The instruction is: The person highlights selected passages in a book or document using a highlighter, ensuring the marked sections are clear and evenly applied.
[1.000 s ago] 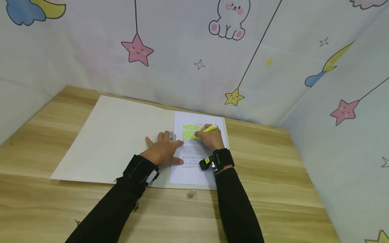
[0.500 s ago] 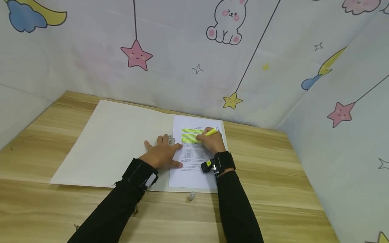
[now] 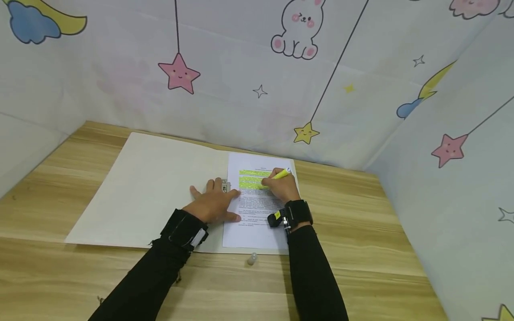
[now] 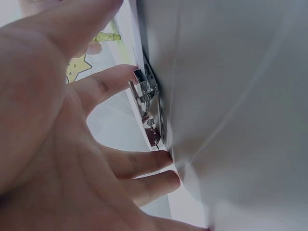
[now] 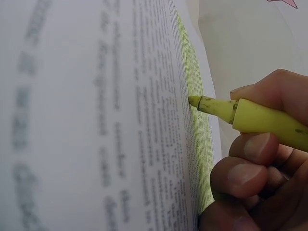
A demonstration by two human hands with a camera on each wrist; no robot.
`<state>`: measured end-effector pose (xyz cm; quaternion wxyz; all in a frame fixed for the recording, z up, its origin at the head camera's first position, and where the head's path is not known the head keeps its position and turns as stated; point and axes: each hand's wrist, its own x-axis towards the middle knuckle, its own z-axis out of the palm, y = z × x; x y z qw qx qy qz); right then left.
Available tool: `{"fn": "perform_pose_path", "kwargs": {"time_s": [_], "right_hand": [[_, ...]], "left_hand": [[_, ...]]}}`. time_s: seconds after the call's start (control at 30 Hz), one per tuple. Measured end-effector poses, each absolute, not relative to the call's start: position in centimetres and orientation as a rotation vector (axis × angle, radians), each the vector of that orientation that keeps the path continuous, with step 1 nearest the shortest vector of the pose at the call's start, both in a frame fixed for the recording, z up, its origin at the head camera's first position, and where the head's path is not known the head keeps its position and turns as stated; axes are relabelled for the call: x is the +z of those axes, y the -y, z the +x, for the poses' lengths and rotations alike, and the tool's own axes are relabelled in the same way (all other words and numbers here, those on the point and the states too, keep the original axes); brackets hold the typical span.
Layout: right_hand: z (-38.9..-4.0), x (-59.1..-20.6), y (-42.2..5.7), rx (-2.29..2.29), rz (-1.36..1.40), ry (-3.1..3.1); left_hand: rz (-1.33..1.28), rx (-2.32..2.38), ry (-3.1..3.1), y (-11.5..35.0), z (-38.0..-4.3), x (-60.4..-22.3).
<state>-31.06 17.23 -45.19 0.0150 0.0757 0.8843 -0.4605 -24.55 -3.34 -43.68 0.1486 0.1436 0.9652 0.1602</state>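
My right hand (image 3: 283, 186) pinches a yellow highlighter (image 5: 269, 122) between thumb and fingers. In the right wrist view its tip meets the printed sheet at the edge of the yellow-marked lines. The sheet (image 3: 257, 236) lies on the right side of an open white folder (image 3: 152, 178), its upper text lines coloured yellow. My left hand (image 3: 210, 203) rests with spread fingers across the folder and the sheet's left edge. Beside its fingers is a metal clip (image 4: 146, 91) at the folder's middle, partly hidden by them in the head view.
A small greyish cap (image 3: 252, 258) lies on the wooden table (image 3: 353, 267) just in front of the folder. Behind the table rises a pale wall (image 3: 225, 111) printed with stars and a rabbit, and side walls close in left and right.
The highlighter and right hand have slid a little to the right along the text line. My left hand stays in place on the sheet. The head view has tilted slightly.
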Motion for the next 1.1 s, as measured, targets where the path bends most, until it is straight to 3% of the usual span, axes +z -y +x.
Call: {"fn": "perform_pose_path", "kwargs": {"time_s": [1.1], "right_hand": [[-31.3, -45.0, -19.3, -1.426, 0.233, -2.73]], "left_hand": [[0.417, 0.454, -2.791, 3.2, -24.4, -43.8]]}}
